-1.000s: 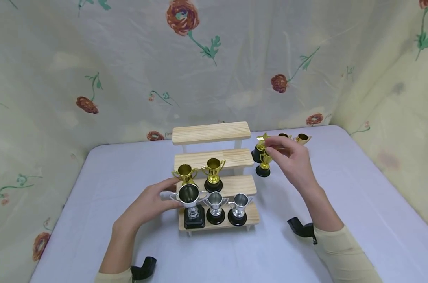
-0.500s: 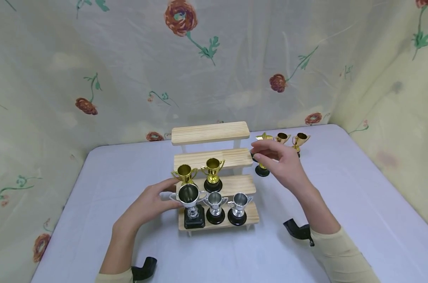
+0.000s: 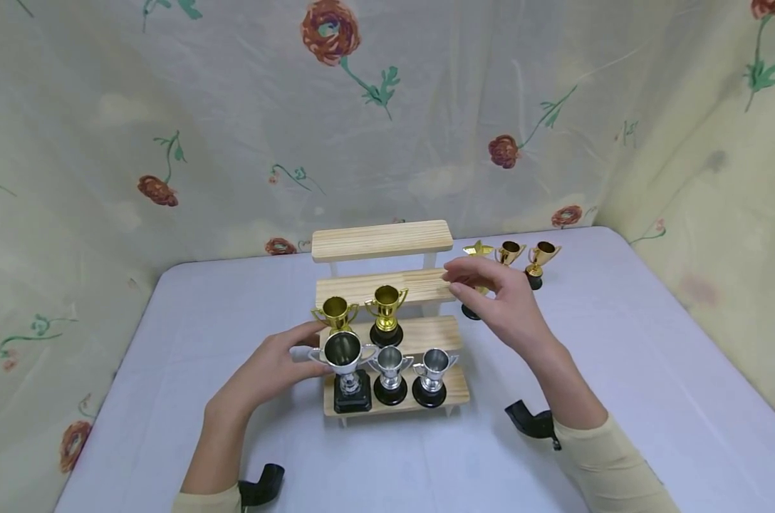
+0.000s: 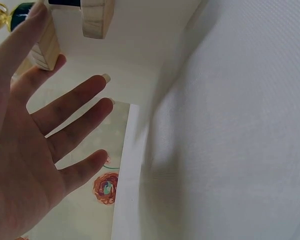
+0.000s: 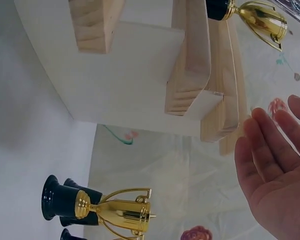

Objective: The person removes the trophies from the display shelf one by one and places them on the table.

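In the head view, a tiered stand (image 3: 382, 241) with pale wooden shelves holds small trophy cups. Along its lowest shelf are a larger silver cup (image 3: 342, 353) and two smaller silver cups (image 3: 390, 365). Two gold cups (image 3: 386, 303) stand one step up. My left hand (image 3: 283, 363) pinches a shelf's left end between thumb and forefinger; its other fingers spread out straight in the left wrist view. My right hand (image 3: 499, 299), fingers loosely bent and holding nothing, hovers at the stand's right side, fingertips overlapping the end of the second-highest shelf.
Right of the stand are a gold star trophy (image 3: 479, 249) and two cups (image 3: 543, 255) on black bases. My right hand partly hides another trophy's black base (image 3: 469, 312). A flowered cloth (image 3: 233, 107) hangs behind the white-covered table (image 3: 201, 313).
My right hand has moved left from the trophies toward the stand, holding nothing. The two cups at the back right are more exposed. My left hand has stayed in place.
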The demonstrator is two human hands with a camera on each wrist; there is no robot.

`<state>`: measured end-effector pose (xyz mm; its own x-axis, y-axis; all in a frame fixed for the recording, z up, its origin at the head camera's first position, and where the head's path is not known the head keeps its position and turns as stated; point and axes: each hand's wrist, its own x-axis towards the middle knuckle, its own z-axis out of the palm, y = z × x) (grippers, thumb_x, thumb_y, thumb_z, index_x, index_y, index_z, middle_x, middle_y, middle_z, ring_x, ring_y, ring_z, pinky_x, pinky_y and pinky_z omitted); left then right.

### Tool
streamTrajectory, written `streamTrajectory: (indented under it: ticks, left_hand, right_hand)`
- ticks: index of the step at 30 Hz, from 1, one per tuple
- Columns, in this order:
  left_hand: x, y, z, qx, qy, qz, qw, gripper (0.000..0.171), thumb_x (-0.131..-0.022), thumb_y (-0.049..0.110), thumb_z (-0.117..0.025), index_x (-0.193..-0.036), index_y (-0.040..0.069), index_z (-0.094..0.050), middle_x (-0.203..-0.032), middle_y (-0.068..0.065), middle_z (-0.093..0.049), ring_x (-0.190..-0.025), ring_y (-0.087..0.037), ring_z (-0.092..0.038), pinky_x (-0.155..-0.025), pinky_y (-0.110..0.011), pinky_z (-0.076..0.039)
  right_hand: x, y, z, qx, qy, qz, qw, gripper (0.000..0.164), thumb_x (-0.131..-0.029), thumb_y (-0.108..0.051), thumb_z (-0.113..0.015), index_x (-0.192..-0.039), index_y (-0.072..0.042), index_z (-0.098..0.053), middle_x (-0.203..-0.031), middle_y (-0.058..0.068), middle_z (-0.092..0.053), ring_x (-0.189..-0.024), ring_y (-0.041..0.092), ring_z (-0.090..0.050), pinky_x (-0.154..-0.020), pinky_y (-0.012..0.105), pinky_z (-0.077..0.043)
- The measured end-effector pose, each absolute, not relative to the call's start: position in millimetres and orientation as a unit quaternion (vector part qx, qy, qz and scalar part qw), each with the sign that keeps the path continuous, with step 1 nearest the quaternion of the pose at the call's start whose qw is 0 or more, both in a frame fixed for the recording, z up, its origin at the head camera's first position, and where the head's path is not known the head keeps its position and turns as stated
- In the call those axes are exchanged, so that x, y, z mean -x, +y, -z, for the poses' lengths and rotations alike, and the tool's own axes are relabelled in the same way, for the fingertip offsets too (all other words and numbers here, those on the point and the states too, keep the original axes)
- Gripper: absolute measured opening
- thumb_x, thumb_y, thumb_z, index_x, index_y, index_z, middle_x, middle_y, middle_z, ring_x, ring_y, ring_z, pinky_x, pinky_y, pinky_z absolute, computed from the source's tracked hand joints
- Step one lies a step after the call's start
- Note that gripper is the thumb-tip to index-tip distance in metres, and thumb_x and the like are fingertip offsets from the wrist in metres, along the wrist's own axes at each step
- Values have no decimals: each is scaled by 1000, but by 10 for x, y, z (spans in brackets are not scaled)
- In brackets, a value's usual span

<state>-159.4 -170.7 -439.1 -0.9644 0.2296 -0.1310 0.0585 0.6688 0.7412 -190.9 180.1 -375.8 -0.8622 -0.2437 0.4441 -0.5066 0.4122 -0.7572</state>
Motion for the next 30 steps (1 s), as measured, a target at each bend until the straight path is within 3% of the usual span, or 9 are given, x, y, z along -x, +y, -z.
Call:
streamTrajectory:
  ticks: [30]
  left_hand:
    - [1600, -1709, 4391, -78, 903, -408, 107, 73, -77, 51, -79, -143, 39, -49, -129, -3, -66, -132, -26, -53, -105, -59, -42]
  right_hand:
    - [1862, 1572, 3697, -255, -814, -513, 97, 29, -91, -10, -71, -120, -6, -68, -112, 5, -72, -97, 6, -66, -82, 20, -53]
